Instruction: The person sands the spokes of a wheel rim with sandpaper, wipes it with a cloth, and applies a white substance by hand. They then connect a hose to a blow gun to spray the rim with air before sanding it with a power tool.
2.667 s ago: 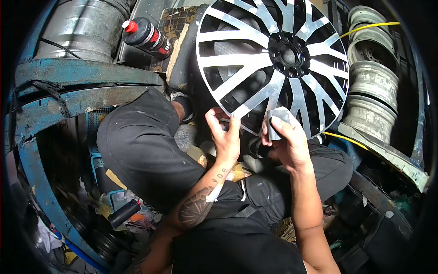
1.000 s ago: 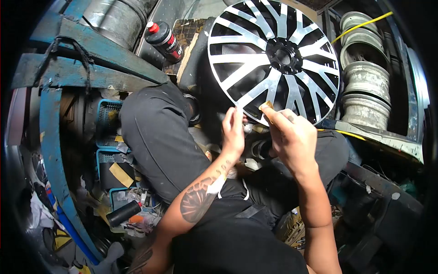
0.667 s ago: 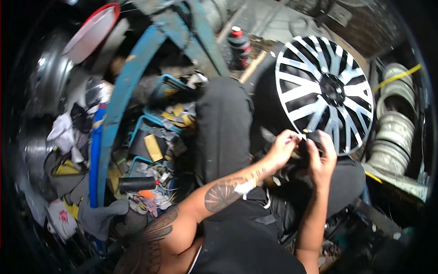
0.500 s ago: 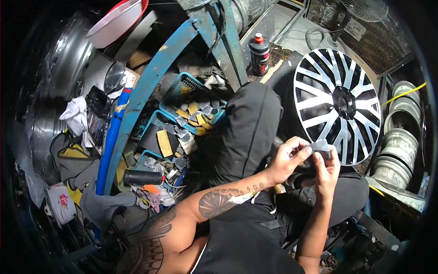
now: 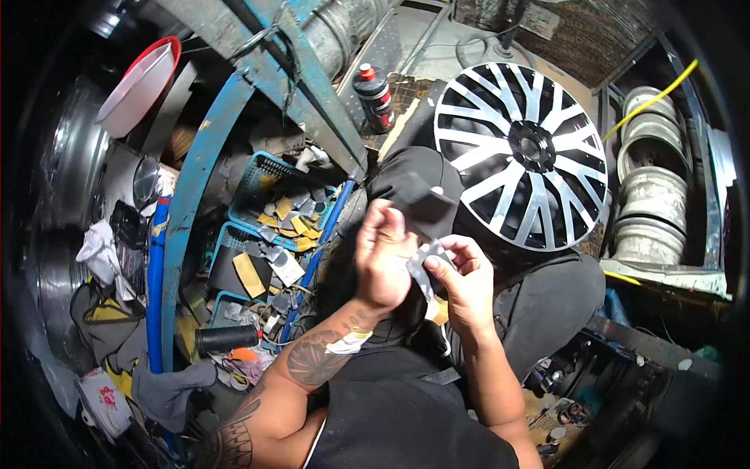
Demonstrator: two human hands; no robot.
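Sheet (image 5: 424, 256) aslant in right hand (image 5: 466, 285), axis unclear

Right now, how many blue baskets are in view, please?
3, in a row on the left: the far basket, the middle basket and the near basket, only partly visible. Others may be hidden.

The single view looks forward and down from the head of the person (image 5: 406, 410), near the wheel (image 5: 533, 146), which sits above and right of the view's centre.
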